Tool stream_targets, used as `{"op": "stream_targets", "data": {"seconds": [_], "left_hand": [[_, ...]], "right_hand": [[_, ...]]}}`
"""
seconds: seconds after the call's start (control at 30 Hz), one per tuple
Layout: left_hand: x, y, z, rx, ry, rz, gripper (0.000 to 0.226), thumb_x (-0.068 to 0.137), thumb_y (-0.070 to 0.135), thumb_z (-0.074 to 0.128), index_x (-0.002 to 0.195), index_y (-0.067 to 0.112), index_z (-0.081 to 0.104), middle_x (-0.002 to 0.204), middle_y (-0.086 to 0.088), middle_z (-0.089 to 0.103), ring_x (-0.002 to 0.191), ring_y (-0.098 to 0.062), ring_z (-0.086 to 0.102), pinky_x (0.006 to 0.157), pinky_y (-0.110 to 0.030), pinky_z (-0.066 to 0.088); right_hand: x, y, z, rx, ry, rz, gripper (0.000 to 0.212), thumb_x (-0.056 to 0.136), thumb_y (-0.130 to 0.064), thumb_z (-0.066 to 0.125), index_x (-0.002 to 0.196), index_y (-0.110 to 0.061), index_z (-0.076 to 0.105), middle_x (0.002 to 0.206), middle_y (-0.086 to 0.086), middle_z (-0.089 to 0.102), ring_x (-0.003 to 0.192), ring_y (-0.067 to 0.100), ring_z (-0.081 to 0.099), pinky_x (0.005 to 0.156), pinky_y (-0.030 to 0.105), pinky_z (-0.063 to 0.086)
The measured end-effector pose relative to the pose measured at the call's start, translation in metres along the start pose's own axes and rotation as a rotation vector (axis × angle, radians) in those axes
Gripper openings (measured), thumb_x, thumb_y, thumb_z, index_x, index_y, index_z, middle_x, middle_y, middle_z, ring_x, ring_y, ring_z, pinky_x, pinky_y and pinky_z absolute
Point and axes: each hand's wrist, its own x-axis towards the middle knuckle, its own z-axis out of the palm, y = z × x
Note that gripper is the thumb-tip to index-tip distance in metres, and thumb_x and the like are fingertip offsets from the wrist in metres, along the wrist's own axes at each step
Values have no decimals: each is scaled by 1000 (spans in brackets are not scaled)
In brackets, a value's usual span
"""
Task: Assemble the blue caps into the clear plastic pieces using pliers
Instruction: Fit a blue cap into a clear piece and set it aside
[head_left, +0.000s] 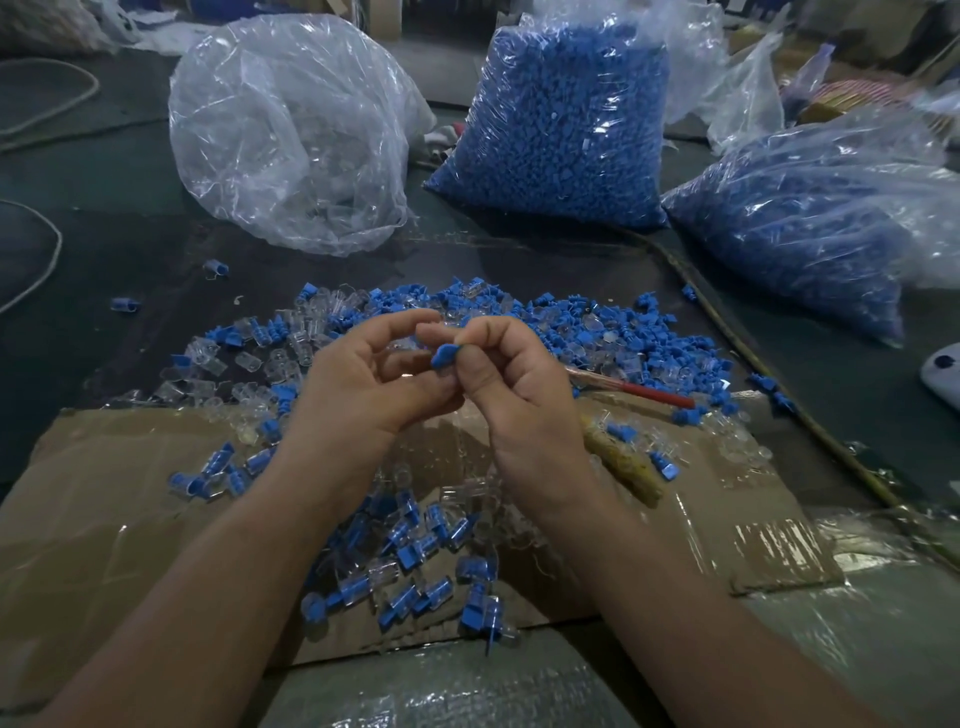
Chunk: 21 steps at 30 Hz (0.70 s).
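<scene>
Across the back you have three plastic bags: on the left a crumpled clear bag (291, 135) with a few clear pieces low inside it, in the middle a bag of blue caps (561, 124) standing packed full, and on the right a second full bag of caps (810, 208) lying on its side. Your left hand (358, 374) is raised above the loose pile (597, 332), palm turned inward and fingers curled, with thumb and fingertips pinching a clear piece (408, 345) that shows only faintly. Your right hand (509, 384) sits just beside it, knuckles nearly touching, fingers curled tight and pinching one blue cap (445, 356) against the clear piece. The pliers (654, 393) lie on the cardboard (104, 519) just right of your right wrist, one red handle and one yellowish one, with the head hidden behind your hand. Count three bags, one pair of pliers, one cap in hand, and two stray caps (215, 267) apart at the far left; the loose parts and the assembled pieces (415, 545) under your wrists are too many to count
</scene>
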Motion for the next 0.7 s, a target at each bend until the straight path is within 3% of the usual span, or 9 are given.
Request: {"op": "stream_targets", "data": {"seconds": [0.1,0.23,0.37,0.53,0.7], "left_hand": [[0,2,-1,-4,34,11,35,64,13,63,99,16,60,72,-3,71,69,-15,70,58,-20,54],[1,4,-2,1,40,-2,31,67,17,61,98,16,62,73,-8,72,63,-17,69,53,-21,53],[1,5,-4,-9,48,-20,23,75,13,60,96,19,66,74,-7,71,63,-17,68,53,-21,52],[2,6,-3,-1,47,-37,17,82,5,55,80,12,71,70,-7,69,61,-16,66,53,-19,52],[2,5,-3,17,60,-77,14,84,4,55,80,7,68,76,-8,71,66,-18,68,55,-21,54]], "right_hand": [[0,-1,2,51,2,24,19,94,1,38,84,-13,47,103,2,63,97,7,62,77,18,49],[0,-3,1,113,19,53,18,96,-1,34,85,-11,43,103,2,64,91,11,64,75,21,52],[1,-3,-4,-62,144,14,20,96,-3,36,84,-16,44,103,0,62,95,18,60,84,30,52],[5,-5,-12,-186,290,-43,22,93,-1,43,84,-20,48,79,-1,56,69,4,55,63,17,49],[5,-4,-13,-265,259,-44,30,92,1,43,84,-24,56,73,-8,57,63,0,53,57,16,46]]}}
